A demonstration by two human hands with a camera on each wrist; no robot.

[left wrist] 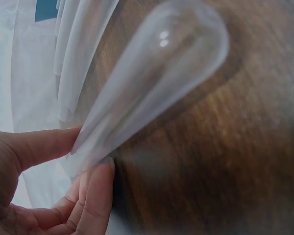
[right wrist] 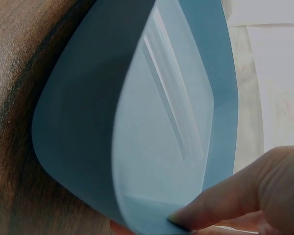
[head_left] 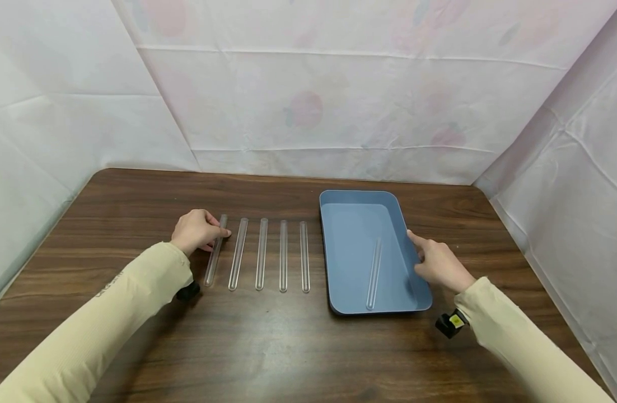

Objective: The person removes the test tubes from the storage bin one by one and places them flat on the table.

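Note:
My left hand (head_left: 195,231) pinches the leftmost clear test tube (head_left: 214,262) near its far end. In the left wrist view, thumb and fingertips are on either side of that tube (left wrist: 161,63), whose rounded end points toward the camera. At the right, my right hand (head_left: 442,263) grips the side rim of a blue rectangular tray (head_left: 346,210). Its thumb (right wrist: 201,210) lies over the rim in the right wrist view, while the other fingers are mostly hidden behind the wall. One test tube (head_left: 374,274) lies slantwise inside the tray.
Several more clear test tubes (head_left: 262,254) lie in a row between the left hand and the tray, rounded ends toward me. All rest on a dark wood table (head_left: 268,347). White cloth (head_left: 308,123) hangs behind the table and at both sides.

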